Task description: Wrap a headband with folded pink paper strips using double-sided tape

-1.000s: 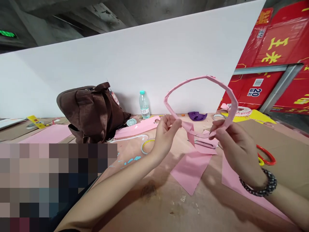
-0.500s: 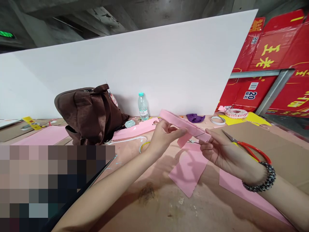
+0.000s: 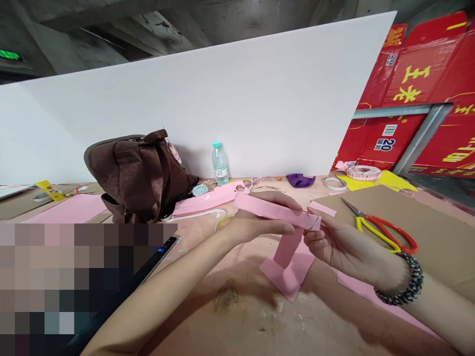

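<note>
A folded pink paper strip (image 3: 272, 210) is held up between both hands above the table. My left hand (image 3: 260, 222) is closed around its left and middle part, thumb in front and fingers behind. My right hand (image 3: 334, 242), with a dark beaded bracelet (image 3: 403, 284) at the wrist, pinches the strip's right end. A pink flap (image 3: 289, 247) hangs below the strip, over a pink paper piece (image 3: 293, 277) lying on the table. Scissors (image 3: 386, 232) with red and yellow handles rest on brown cardboard right of my right hand.
A brown bag (image 3: 133, 173) and a water bottle (image 3: 220, 165) stand before a white board (image 3: 222, 99). Behind lie purple material (image 3: 300, 180) and tape rolls (image 3: 335, 183). Red boxes (image 3: 408, 84) are at right. A dark device edge (image 3: 163, 247) shows near my left forearm.
The strip has tilted closer to level, and its left end has moved left and down. My left hand has turned, with its fingers now behind the strip. The flap hangs lower.
</note>
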A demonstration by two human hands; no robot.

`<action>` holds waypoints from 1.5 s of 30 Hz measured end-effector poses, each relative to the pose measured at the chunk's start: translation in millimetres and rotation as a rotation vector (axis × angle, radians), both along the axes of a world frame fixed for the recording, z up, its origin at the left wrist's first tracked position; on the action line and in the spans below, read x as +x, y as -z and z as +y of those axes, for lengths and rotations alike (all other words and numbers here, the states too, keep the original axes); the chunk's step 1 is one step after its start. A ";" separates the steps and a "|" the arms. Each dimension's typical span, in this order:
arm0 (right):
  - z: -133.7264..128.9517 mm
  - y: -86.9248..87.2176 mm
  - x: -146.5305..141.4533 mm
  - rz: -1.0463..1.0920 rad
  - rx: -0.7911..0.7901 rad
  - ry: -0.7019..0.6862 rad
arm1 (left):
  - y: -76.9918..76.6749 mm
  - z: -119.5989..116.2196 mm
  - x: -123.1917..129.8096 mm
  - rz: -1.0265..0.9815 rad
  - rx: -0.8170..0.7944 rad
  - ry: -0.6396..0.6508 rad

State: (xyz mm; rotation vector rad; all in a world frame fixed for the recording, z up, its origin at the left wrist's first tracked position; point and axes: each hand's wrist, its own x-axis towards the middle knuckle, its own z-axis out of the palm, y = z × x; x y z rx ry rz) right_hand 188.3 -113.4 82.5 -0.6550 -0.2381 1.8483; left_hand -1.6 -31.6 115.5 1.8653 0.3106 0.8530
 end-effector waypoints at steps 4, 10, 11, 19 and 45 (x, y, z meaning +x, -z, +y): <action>0.9 7.3 -1.1 -0.001 0.149 -0.083 | 5.4 -0.3 5.5 -0.107 0.008 -0.018; -0.4 19.1 -11.4 -0.257 0.422 0.016 | 5.5 -17.0 19.6 -0.277 -0.340 -0.120; -1.1 22.8 -13.3 -0.321 0.458 0.046 | 4.3 -20.3 21.1 -0.304 -0.394 -0.137; -9.3 39.0 -8.2 -1.470 1.064 0.741 | -0.2 -27.7 23.0 -0.444 -0.827 -0.154; -23.6 8.0 -7.8 -1.913 1.613 1.051 | 19.1 -42.8 27.9 -0.171 -0.500 -0.274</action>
